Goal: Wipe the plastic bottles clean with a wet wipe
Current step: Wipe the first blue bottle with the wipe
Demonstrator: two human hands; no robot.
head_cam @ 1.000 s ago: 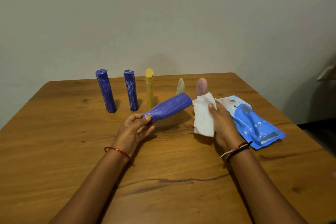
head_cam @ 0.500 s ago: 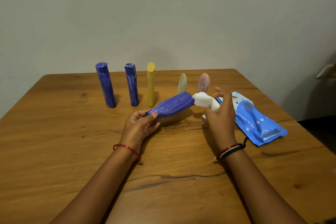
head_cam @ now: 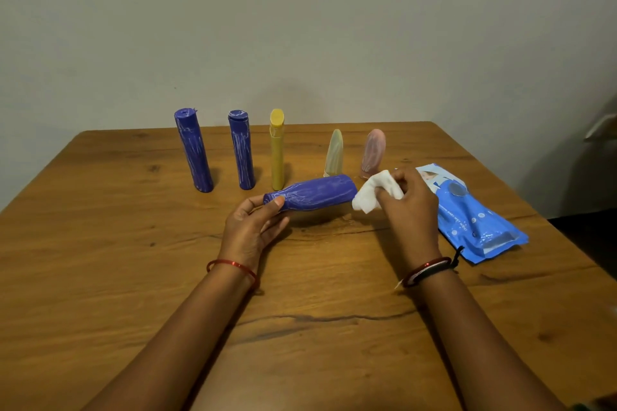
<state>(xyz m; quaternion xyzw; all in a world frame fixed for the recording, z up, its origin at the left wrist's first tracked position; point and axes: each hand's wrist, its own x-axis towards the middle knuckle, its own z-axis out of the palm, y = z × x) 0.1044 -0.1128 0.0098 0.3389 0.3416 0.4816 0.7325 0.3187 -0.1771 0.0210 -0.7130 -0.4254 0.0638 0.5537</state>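
We see a wooden table (head_cam: 100,277) bearing 5 upright bottles in a row near its far edge: 2 purple bottles (head_cam: 193,150) (head_cam: 241,149), a yellow bottle (head_cam: 277,149), a pale green bottle (head_cam: 334,153) and a pink bottle (head_cam: 374,153). A blue wet-wipe pack (head_cam: 474,217) lies flat near the right edge.

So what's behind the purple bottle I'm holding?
Behind the purple bottle stand a pale green bottle and a pink bottle, both upright; their bases are hidden by it and the wipe.
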